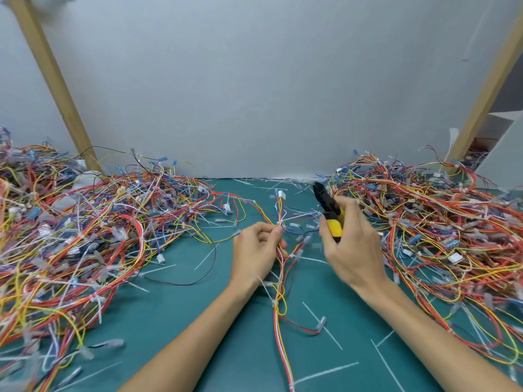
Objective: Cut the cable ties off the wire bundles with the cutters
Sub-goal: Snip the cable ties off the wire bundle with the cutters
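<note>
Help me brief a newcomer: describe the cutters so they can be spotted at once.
On the green mat, between the left wire heap and the right wire heap, find the person's right hand. It grips the cutters, tip toward the white wall. Nothing nearby looks like them: chunky, with yellow handles and a black head.

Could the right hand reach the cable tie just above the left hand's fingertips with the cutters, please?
Probably yes. The right hand holds the cutters close beside the cable tie, the left hand pinches the wire bundle just under it, and only a few loose wires lie between.
</note>
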{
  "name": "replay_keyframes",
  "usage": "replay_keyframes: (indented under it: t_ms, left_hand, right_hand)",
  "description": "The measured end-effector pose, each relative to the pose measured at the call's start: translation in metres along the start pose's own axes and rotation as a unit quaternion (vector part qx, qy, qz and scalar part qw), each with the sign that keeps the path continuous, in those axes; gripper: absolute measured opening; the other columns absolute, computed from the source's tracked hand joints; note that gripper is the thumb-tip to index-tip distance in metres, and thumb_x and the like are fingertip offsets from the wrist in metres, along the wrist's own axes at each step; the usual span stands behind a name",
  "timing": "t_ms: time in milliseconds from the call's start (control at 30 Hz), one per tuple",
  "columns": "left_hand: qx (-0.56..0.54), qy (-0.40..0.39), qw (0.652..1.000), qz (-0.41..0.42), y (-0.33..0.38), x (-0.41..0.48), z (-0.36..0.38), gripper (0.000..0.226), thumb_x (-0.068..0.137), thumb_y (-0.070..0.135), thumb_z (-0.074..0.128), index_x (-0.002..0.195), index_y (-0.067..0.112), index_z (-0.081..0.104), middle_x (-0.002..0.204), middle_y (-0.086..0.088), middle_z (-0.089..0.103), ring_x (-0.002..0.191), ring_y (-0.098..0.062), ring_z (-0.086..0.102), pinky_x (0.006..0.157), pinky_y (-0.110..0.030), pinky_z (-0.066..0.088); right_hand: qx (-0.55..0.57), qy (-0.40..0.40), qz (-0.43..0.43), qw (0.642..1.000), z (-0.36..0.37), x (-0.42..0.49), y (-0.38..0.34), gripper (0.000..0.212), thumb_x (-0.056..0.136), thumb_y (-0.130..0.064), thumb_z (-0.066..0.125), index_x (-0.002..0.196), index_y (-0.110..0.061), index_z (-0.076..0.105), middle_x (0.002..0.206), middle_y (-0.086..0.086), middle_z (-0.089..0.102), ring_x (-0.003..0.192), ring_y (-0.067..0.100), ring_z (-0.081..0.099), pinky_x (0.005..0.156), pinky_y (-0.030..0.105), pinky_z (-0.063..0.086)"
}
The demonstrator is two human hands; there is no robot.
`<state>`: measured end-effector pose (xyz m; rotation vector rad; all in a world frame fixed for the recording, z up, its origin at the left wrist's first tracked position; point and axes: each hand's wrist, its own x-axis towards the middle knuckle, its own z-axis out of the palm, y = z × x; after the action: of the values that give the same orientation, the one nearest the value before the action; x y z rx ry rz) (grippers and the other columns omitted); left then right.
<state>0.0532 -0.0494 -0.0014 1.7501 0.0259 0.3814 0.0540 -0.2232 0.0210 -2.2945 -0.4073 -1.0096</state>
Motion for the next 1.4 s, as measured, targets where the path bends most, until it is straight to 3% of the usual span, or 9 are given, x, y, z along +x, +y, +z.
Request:
replay_keyframes:
  t_ms: [133, 200, 300, 400, 500, 700, 800, 1067, 1400]
  left_hand:
    - [-0.023, 0.005, 0.999, -0.026, -0.002, 0.0, -0.001, 0.018, 0.093, 0.022, 0.064, 0.077, 0.013, 0.065, 0.062, 0.004, 0.072, 0.052, -0.007, 0.066, 0.054, -0.014, 0.049]
    - [-0.037, -0.002, 0.999, -0.032, -0.002, 0.002, -0.003, 0.017, 0.094, 0.023, 0.063, 0.081, 0.012, 0.065, 0.065, 0.002, 0.073, 0.055, -0.009, 0.068, 0.058, -0.017, 0.052]
    - [-0.128, -0.049, 0.989, -0.046, -0.002, 0.003, -0.006, 0.012, 0.094, 0.017, 0.062, 0.085, 0.009, 0.064, 0.066, -0.002, 0.072, 0.058, -0.015, 0.068, 0.064, -0.027, 0.058]
    - [-0.169, -0.104, 0.978, -0.062, -0.001, 0.005, -0.013, 0.008, 0.087, 0.014, 0.068, 0.09, 0.007, 0.066, 0.069, -0.005, 0.073, 0.062, -0.015, 0.07, 0.065, -0.024, 0.058]
    - [-0.197, -0.171, 0.961, -0.096, -0.001, 0.006, -0.022, 0.02, 0.076, 0.017, 0.075, 0.089, 0.004, 0.067, 0.075, -0.015, 0.072, 0.067, -0.021, 0.07, 0.069, -0.026, 0.058]
    - [-0.176, -0.086, 0.977, -0.088, -0.002, 0.003, -0.017, 0.011, 0.088, 0.005, 0.067, 0.09, -0.006, 0.063, 0.076, -0.017, 0.074, 0.068, -0.023, 0.073, 0.064, -0.027, 0.06]
    - [-0.174, -0.059, 0.979, -0.086, -0.001, 0.005, -0.018, 0.012, 0.088, 0.003, 0.066, 0.088, -0.008, 0.062, 0.075, -0.017, 0.073, 0.068, -0.024, 0.073, 0.062, -0.027, 0.059]
    - [-0.152, -0.064, 0.98, -0.108, 0.002, 0.003, -0.015, 0.016, 0.087, 0.001, 0.068, 0.089, -0.014, 0.063, 0.073, -0.022, 0.072, 0.062, -0.024, 0.072, 0.058, -0.025, 0.057]
    - [-0.122, -0.088, 0.983, -0.103, -0.005, 0.006, -0.014, 0.01, 0.086, 0.003, 0.07, 0.077, -0.001, 0.068, 0.07, -0.02, 0.071, 0.065, -0.03, 0.073, 0.056, -0.028, 0.057]
  right_hand:
    - [-0.033, -0.052, 0.043, 0.997, 0.0, -0.008, 0.02, 0.031, 0.089, -0.023, 0.066, 0.076, -0.02, 0.038, 0.058, -0.009, 0.038, 0.05, 0.014, 0.04, 0.045, 0.028, 0.024]
    - [-0.032, -0.061, 0.051, 0.996, -0.002, -0.006, 0.023, 0.031, 0.087, -0.021, 0.067, 0.076, -0.02, 0.038, 0.057, -0.008, 0.038, 0.051, 0.009, 0.04, 0.044, 0.027, 0.026]
    - [-0.038, -0.078, 0.086, 0.993, 0.0, -0.004, 0.026, 0.023, 0.082, -0.025, 0.069, 0.086, -0.021, 0.046, 0.066, -0.009, 0.045, 0.058, 0.018, 0.045, 0.051, 0.03, 0.029]
    - [-0.04, -0.092, 0.096, 0.99, 0.001, -0.005, 0.028, 0.025, 0.081, -0.027, 0.068, 0.077, -0.02, 0.044, 0.067, -0.006, 0.044, 0.06, 0.017, 0.043, 0.051, 0.029, 0.027]
    - [-0.053, -0.106, 0.098, 0.988, -0.001, -0.005, 0.027, 0.026, 0.083, -0.031, 0.063, 0.079, -0.022, 0.039, 0.071, -0.007, 0.043, 0.063, 0.017, 0.042, 0.052, 0.031, 0.026]
    - [-0.181, -0.161, 0.101, 0.965, 0.001, -0.006, 0.024, 0.037, 0.085, -0.044, 0.056, 0.109, -0.018, 0.043, 0.098, 0.001, 0.048, 0.09, 0.028, 0.048, 0.075, 0.04, 0.039]
    - [-0.243, -0.196, 0.09, 0.946, 0.003, -0.006, 0.025, 0.048, 0.083, -0.05, 0.055, 0.12, -0.02, 0.045, 0.108, 0.002, 0.05, 0.099, 0.028, 0.047, 0.083, 0.041, 0.036]
    - [-0.246, -0.2, 0.041, 0.947, 0.004, -0.008, 0.027, 0.044, 0.075, -0.046, 0.063, 0.107, -0.018, 0.053, 0.096, 0.003, 0.053, 0.087, 0.028, 0.046, 0.077, 0.041, 0.036]
    - [-0.218, -0.198, 0.007, 0.956, 0.008, -0.01, 0.026, 0.044, 0.068, -0.045, 0.055, 0.103, -0.018, 0.056, 0.089, 0.002, 0.055, 0.084, 0.029, 0.049, 0.072, 0.041, 0.039]
